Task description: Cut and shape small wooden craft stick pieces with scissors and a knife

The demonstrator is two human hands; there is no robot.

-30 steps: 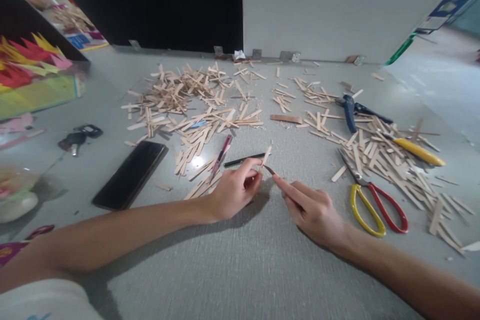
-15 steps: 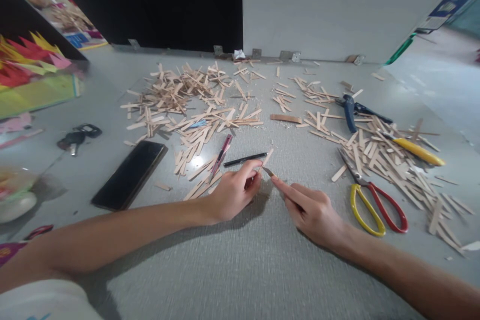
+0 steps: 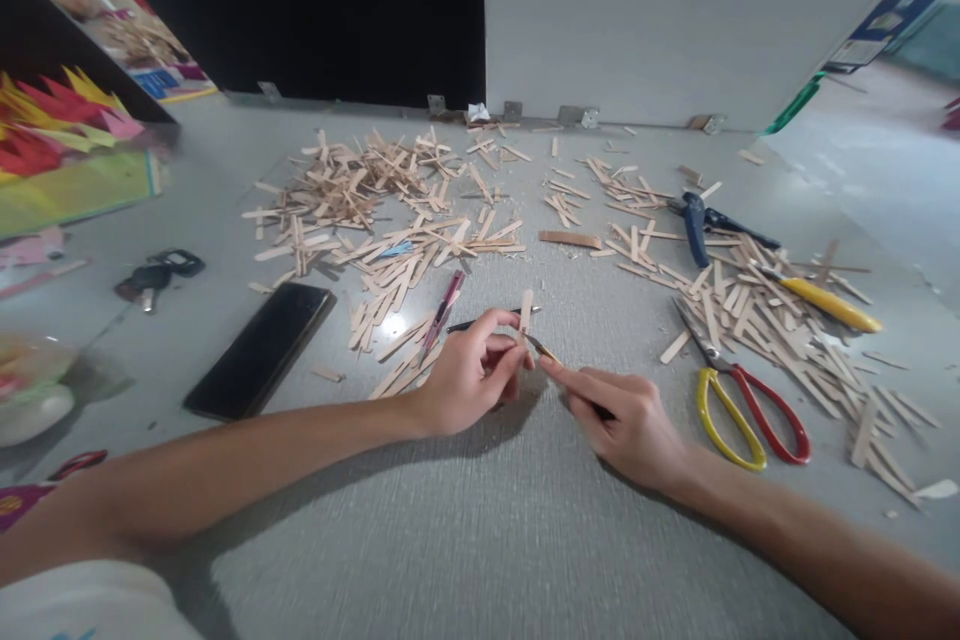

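My left hand (image 3: 472,368) pinches a small wooden craft stick (image 3: 526,308) between thumb and fingers, its free end pointing up and away. My right hand (image 3: 626,420) is closed round a small knife (image 3: 544,350), with the index finger stretched along it. The tip of the knife meets the stick at my left fingertips; most of its handle is hidden in my palm. Just behind my left hand lies a black pen (image 3: 459,327), partly covered. A dark red pen-like tool (image 3: 442,313) rests on sticks to the left.
Loose craft sticks (image 3: 352,180) are heaped at the back left, with more (image 3: 787,350) at right. Red-and-yellow-handled scissors (image 3: 731,400), blue-handled pliers (image 3: 695,228) and a yellow-handled tool (image 3: 829,304) lie right. A phone (image 3: 259,350) and keys (image 3: 154,278) are left. Upright panels (image 3: 675,10) stand behind.
The stick has turned more upright in my left fingers. The knife tip has shifted slightly left, against the stick. My right hand moved little.
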